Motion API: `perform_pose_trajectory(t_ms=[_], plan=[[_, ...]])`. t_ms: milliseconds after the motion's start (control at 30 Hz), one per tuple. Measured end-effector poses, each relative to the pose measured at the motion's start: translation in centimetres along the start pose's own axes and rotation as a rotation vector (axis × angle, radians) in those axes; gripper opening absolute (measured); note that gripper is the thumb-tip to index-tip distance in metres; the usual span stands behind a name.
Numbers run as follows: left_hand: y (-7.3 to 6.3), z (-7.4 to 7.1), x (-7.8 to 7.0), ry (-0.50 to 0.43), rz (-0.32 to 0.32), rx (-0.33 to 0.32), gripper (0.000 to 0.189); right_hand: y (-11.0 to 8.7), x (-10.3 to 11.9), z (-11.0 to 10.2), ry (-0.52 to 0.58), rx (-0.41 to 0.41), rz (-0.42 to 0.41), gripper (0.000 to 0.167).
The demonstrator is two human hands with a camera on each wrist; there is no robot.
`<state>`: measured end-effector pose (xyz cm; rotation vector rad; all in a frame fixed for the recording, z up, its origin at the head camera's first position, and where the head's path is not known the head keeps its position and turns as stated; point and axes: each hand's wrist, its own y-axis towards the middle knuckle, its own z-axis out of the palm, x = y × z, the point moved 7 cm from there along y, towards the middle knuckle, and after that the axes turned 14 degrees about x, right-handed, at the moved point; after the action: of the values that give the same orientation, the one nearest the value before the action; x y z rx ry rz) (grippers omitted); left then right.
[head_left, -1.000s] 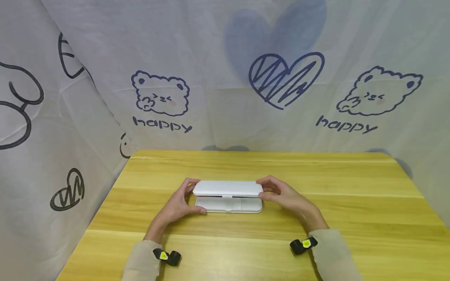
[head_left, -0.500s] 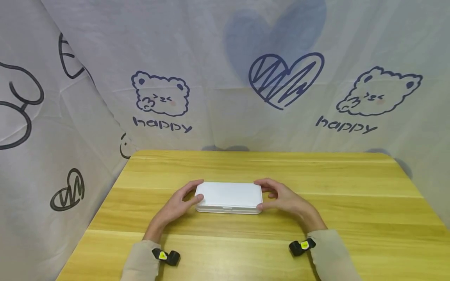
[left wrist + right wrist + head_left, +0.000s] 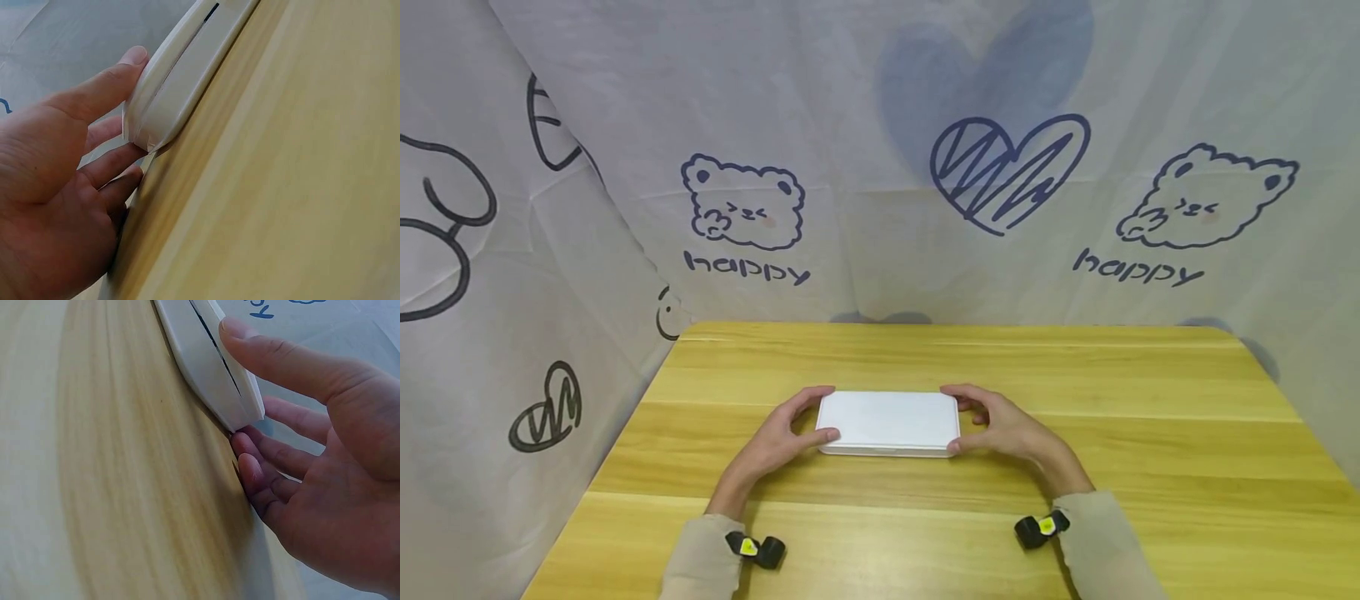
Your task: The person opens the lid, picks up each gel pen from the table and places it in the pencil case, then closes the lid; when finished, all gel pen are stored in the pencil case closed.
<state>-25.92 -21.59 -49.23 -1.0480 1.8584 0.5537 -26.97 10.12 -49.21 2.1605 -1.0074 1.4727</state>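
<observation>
A white pencil case (image 3: 887, 419) lies on the wooden table with its lid lowered. A thin dark gap shows between lid and base in both wrist views. At the case's left end, my left hand (image 3: 773, 435) holds it, thumb (image 3: 132, 57) on the lid near the front corner and fingers round the back corner. My right hand (image 3: 1017, 427) grips the opposite end the same way, its thumb (image 3: 237, 330) on the lid's front edge. In the right wrist view, the lower fingers curl beside the end of the case (image 3: 215, 381). The inside of the case is hidden.
The yellow wood-grain table (image 3: 880, 533) stretches out around the case. Behind it and along the left hangs a pale curtain (image 3: 865, 225) printed with bears, hearts and the word "happy". A black wrist camera (image 3: 760, 550) is strapped to each sleeve.
The pencil case's lid, half raised one second ago, has come down over the base. My left thumb has moved from the base's front edge onto the lid; both hands stay at the ends.
</observation>
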Motion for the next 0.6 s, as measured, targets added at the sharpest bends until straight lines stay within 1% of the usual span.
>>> perform_pose_trajectory(t_ms=[167, 333, 400, 500, 600], plan=[[0.1, 0.1, -0.1, -0.011, -0.015, -0.001, 0.071, -0.1, -0.1, -0.1, -0.011, -0.002, 0.014, 0.087], [0.3, 0.1, -0.1, 0.001, -0.023, -0.007, 0.070, -0.2, -0.2, -0.1, -0.016, -0.008, 0.010, 0.086], [0.3, 0.1, 0.0, 0.004, -0.014, -0.005, 0.071, -0.3, -0.4, -0.2, -0.009, -0.007, 0.007, 0.086], [0.4, 0.2, 0.1, -0.024, 0.010, 0.004, 0.067, -0.9, -0.7, -0.7, 0.005, -0.024, 0.014, 0.083], [0.5, -0.1, 0.2, -0.069, 0.025, 0.005, 0.060, -2.0, -0.9, -1.8, 0.002, -0.075, 0.032, 0.078]])
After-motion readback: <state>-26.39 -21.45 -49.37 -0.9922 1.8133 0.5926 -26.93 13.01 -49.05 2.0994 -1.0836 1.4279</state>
